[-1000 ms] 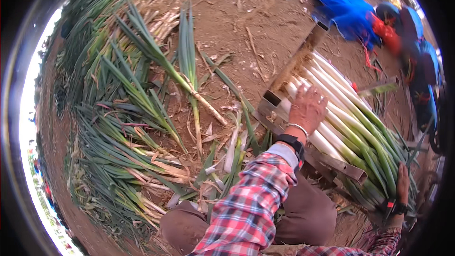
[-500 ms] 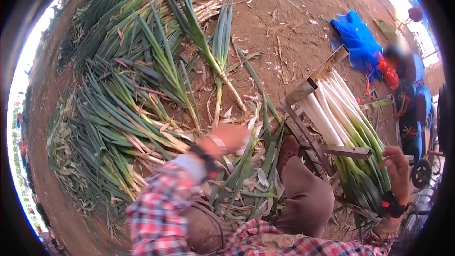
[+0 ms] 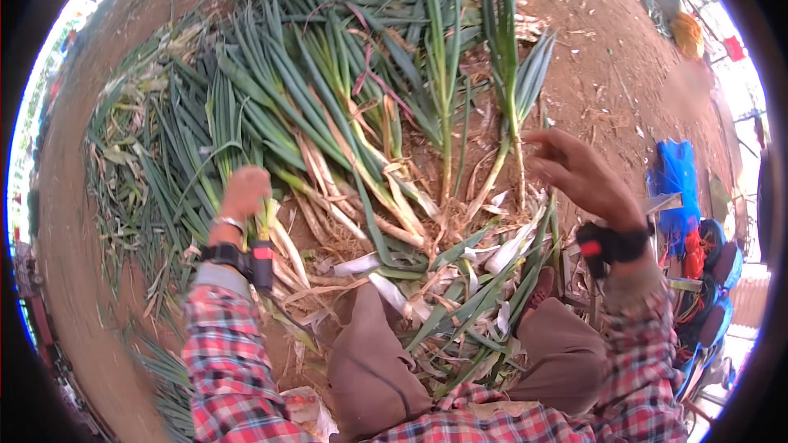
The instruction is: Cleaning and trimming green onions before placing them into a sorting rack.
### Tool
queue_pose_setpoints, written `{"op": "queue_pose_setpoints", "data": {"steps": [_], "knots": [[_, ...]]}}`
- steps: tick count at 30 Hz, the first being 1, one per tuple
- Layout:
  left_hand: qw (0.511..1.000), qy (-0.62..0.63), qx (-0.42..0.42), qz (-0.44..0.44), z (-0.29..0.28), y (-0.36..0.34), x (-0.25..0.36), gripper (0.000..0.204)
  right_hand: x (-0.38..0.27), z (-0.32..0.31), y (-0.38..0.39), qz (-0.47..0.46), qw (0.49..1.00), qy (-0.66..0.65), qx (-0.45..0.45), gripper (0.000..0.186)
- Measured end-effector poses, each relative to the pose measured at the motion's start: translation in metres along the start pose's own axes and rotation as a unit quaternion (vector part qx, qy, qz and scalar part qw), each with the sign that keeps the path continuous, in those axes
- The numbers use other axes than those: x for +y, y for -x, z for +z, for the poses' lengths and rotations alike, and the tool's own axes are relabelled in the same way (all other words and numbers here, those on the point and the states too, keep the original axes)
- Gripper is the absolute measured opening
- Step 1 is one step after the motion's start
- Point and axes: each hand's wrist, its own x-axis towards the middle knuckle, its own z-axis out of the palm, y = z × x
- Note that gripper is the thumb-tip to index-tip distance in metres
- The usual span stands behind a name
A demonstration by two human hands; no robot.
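While your left hand (image 3: pixel 245 194) is clenched around the pale stalk of a leek (image 3: pixel 267 226) at centre left of the frame, your right hand (image 3: pixel 579 174) hangs released at centre right, fingers (image 3: pixel 548 141) loosely spread, gripping nothing. That leek sits at the near edge of the leek pile (image 3: pixel 328 90) covering the upper left and top centre, on bare brown soil (image 3: pixel 607 74). Trimmed leaves (image 3: pixel 460 279) litter the ground between your knees (image 3: pixel 369 361); blue bag (image 3: pixel 677 176) at far right.
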Motion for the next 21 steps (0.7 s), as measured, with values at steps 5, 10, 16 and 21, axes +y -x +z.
{"op": "queue_pose_setpoints", "data": {"steps": [5, 10, 16, 21], "knots": [[0.826, 0.335, 0.058, -0.449, -0.124, -0.031, -0.076, 0.032, 0.062, 0.105, -0.101, 0.122, 0.992, 0.026, -0.013, 0.05], [0.784, 0.222, -0.12, -0.567, -0.188, -0.027, -0.059, 0.041, 0.143, 0.196, -0.131, 0.073, 0.99, 0.116, 0.032, 0.062], [0.955, -0.023, -0.22, -0.197, -0.113, 0.133, -0.069, 0.021, 0.147, 0.29, -0.147, 0.071, 0.961, 0.215, 0.159, 0.075], [0.781, 0.323, -0.208, -0.493, 0.014, 0.032, 0.067, 0.025, 0.187, 0.261, -0.179, 0.132, 0.948, 0.25, 0.146, 0.05]]}}
